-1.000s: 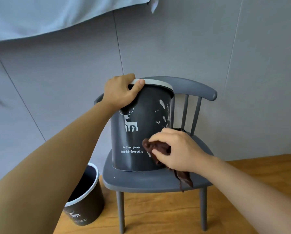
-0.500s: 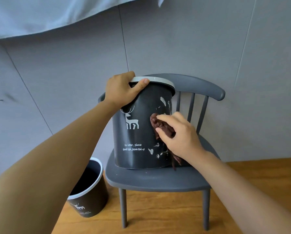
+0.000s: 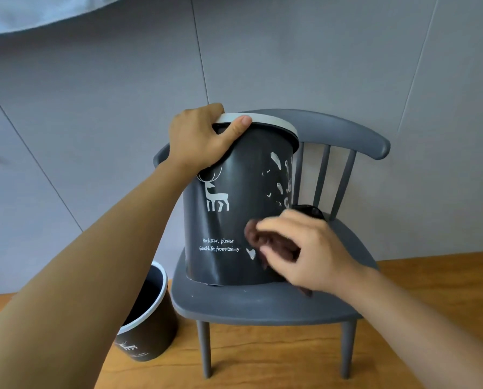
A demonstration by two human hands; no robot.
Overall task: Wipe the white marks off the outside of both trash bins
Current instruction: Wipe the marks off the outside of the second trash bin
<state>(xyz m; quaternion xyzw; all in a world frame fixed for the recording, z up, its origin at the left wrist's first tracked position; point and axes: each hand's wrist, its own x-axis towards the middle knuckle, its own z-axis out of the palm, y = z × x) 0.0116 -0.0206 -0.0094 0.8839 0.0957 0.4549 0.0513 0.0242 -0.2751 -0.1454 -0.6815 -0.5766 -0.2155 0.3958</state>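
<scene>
A dark grey trash bin (image 3: 234,220) with a white deer print and a pale rim stands slightly tilted on a grey chair (image 3: 262,304). My left hand (image 3: 198,138) grips its rim at the top left, thumb over the edge. My right hand (image 3: 307,248) holds a dark brown cloth (image 3: 265,240) pressed against the bin's lower right side. White marks (image 3: 279,175) streak the wall above the cloth, and one small mark (image 3: 251,253) sits just left of it. A second dark bin (image 3: 150,329) stands on the floor at the lower left, partly behind my left arm.
The chair stands on a wooden floor (image 3: 262,369) against a grey panelled wall (image 3: 290,57). A small black object (image 3: 309,210) lies on the seat behind the bin. A pale blue fabric (image 3: 24,15) hangs at the top left.
My right hand has swept the cloth up the bin's side and back down to its lower part. My left hand has kept its grip on the rim.
</scene>
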